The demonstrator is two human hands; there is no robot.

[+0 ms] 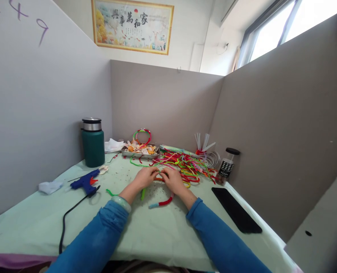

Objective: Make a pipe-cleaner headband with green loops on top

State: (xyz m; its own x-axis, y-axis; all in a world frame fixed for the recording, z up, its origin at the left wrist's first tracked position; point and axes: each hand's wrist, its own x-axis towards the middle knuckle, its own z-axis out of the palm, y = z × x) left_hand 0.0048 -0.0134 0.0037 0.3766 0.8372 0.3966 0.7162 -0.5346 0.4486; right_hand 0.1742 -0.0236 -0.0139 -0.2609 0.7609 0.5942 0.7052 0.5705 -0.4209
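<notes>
My left hand [147,177] and my right hand [172,180] meet over the middle of the table, fingertips pinched close together. A thin green pipe cleaner [137,163] runs from the left toward the fingers, and a bit of green shows between them. My fingers hide most of what they hold. Under my hands lies a curved fuzzy strip, red [166,202] with a light blue tip. A short bright green piece [143,194] pokes out below my left hand. Another green end [111,192] lies beside the bracelet on my left wrist.
Behind my hands spreads a pile of coloured pipe cleaners [185,163]. A metal tray [141,155] holds small cutouts and a wound ring [150,137]. A blue glue gun [85,182], its cord and a green flask [93,148] stand left; a jar [226,167] and black phone-like slab [235,210] right.
</notes>
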